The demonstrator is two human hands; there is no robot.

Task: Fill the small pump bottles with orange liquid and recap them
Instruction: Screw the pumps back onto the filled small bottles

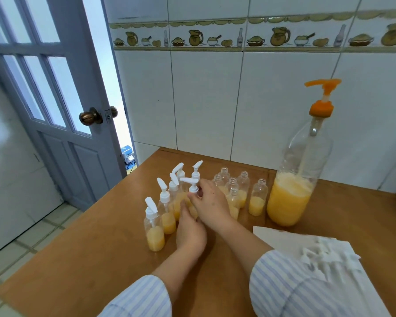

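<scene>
Capping under way, roughly half the small bottles done

At frame centre the left hand (191, 232) grips the body of a filled bottle (188, 203) on the desk (96, 248), while the right hand (212, 205) pinches its white pump cap (191, 183) at the collar, apparently screwing it on. To the left stand about five capped bottles (154, 229), each partly filled with orange liquid. Just right of the hands six open bottles (257, 197) wait in a cluster; they hold liquid but have no caps. Further right the big dispenser bottle (293, 179) is around a third full. Loose white caps (325, 252) lie on a sheet of paper (284, 239) at lower right. Filling looks finished, judging by the levels; what remains is capping this bottle and the six open ones.
</scene>
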